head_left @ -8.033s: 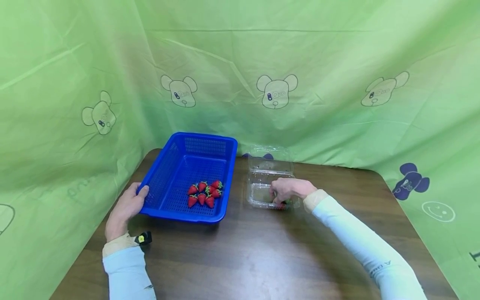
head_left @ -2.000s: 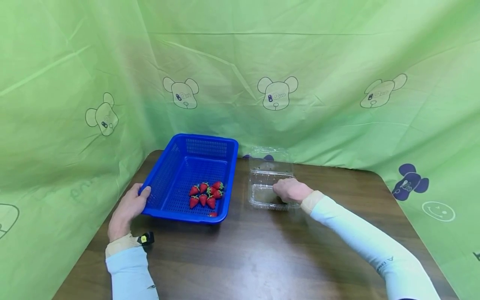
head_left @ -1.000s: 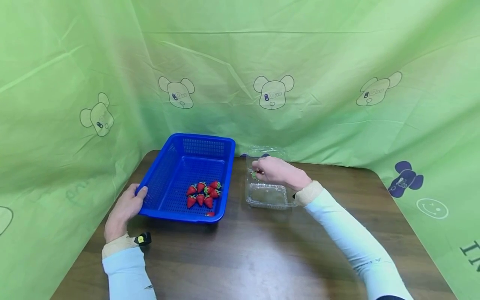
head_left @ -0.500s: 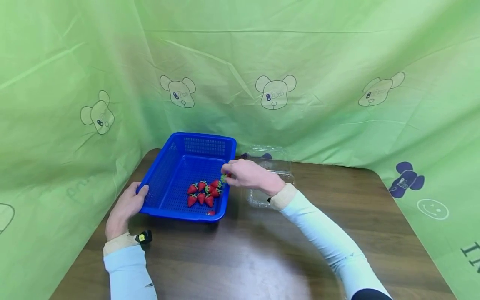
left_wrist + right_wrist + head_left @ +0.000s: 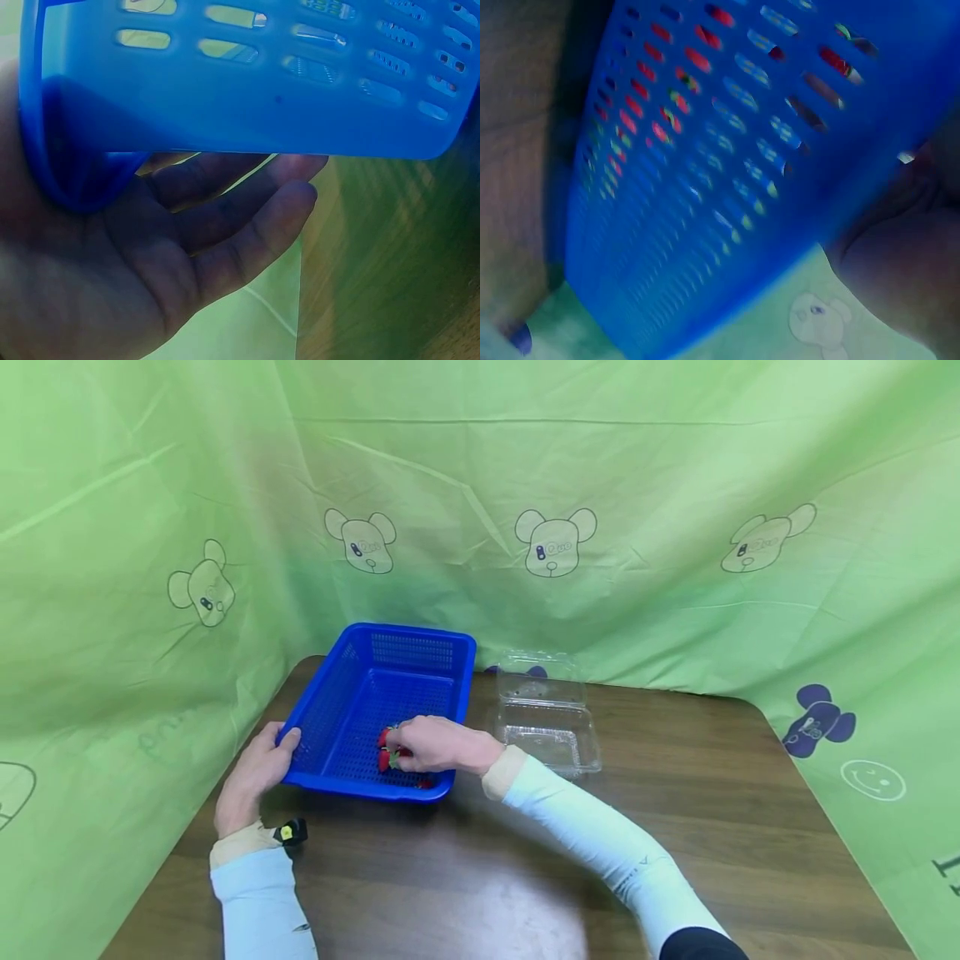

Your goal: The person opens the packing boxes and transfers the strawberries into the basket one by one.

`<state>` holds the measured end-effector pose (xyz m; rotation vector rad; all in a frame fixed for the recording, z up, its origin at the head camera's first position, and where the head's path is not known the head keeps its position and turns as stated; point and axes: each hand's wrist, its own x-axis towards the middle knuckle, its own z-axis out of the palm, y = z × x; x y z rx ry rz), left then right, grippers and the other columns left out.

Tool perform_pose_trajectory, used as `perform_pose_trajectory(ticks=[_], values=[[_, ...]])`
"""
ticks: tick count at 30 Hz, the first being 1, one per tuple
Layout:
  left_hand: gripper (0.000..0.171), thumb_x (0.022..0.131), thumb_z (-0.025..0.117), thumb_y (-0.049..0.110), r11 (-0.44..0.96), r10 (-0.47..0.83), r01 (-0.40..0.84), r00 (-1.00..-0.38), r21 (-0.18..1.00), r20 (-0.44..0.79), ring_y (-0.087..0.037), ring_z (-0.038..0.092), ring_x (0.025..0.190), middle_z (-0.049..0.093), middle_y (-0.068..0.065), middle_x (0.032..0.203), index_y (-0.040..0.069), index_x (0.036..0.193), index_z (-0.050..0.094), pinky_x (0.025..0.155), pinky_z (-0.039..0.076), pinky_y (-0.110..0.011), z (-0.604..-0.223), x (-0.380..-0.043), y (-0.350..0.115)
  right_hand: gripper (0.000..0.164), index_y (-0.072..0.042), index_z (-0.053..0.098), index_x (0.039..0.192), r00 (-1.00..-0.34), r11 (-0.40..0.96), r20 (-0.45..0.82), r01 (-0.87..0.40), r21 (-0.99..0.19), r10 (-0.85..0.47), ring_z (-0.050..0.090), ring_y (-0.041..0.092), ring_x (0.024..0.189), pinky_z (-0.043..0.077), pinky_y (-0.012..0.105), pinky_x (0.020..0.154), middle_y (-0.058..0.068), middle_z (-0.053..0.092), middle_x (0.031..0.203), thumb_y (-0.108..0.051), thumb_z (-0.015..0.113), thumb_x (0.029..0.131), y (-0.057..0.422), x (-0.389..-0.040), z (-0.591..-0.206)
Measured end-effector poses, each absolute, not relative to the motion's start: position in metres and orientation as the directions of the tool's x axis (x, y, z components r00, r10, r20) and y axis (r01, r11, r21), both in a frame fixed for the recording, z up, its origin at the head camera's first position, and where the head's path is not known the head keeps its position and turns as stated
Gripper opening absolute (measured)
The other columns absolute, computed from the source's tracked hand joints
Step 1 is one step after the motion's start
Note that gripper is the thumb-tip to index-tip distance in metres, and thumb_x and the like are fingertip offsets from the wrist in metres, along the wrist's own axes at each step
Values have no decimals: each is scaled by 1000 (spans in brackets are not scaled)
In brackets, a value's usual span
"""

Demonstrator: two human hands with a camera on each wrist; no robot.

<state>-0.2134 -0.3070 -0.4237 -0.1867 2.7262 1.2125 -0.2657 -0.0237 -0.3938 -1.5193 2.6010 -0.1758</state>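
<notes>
My left hand [image 5: 258, 770] grips the near-left corner of the blue perforated basket [image 5: 393, 693], thumb over the rim. In the left wrist view, its fingers [image 5: 251, 236] reach below the basket wall [image 5: 225, 112]. My right hand [image 5: 441, 745] is down inside the basket, fingers bent among the strawberries [image 5: 385, 737]. It appears to pinch a strawberry, which the head view mostly hides. Through the slots in the right wrist view, a red strawberry [image 5: 832, 60] shows near the fingers. Another strawberry [image 5: 424, 784] lies apart at the basket's near-right corner.
A clear plastic clamshell box [image 5: 543, 747] stands open right of the basket, its lid [image 5: 536, 681] tipped back towards the green curtain [image 5: 637, 610]. Everything rests on a brown wooden table [image 5: 675, 827]. A black wrist camera [image 5: 291, 832] sits by the left wrist.
My right hand has moved left from the clear box into the basket, carrying a strawberry. Since the oldest frame, a strawberry has appeared in the basket's near-right corner. The left hand stays put.
</notes>
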Motion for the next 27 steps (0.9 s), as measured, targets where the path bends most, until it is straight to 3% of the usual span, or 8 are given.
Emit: perform_pose_trajectory(ticks=[6,18,22,27], values=[[61,103,22,44,672,-53,-165,-983,722,-175,-41,48,114,48,-30,128,-6,137,33,97,38,-54,-424,-212,-308,4,-20,64,91,-475,497,-155,-852,-166,-866,54,10,65,39,18,52,-6,58,71,-22,61,91,-37,-263,-405],[62,103,22,45,664,-59,-186,-978,724,-198,-41,48,115,48,-30,130,-5,138,32,98,38,-54,-423,-208,-307,10,-25,60,95,-497,540,-283,-836,-99,-821,57,9,67,48,21,61,-8,59,77,-34,60,93,-57,-260,-422],[62,103,22,46,661,-65,-190,-978,726,-197,-41,47,115,47,-30,131,-5,138,32,98,38,-55,-423,-207,-308,12,-22,60,86,-516,550,-202,-815,-182,-832,55,9,64,44,20,58,-7,58,73,-31,59,95,-55,-264,-422],[66,102,21,49,679,-66,-203,-974,705,-217,-41,45,119,45,-28,134,-4,139,32,99,36,-56,-423,-207,-306,17,-20,58,79,-551,521,42,-810,-269,-834,52,4,62,40,16,56,-10,58,70,-25,55,95,-42,-269,-411]])
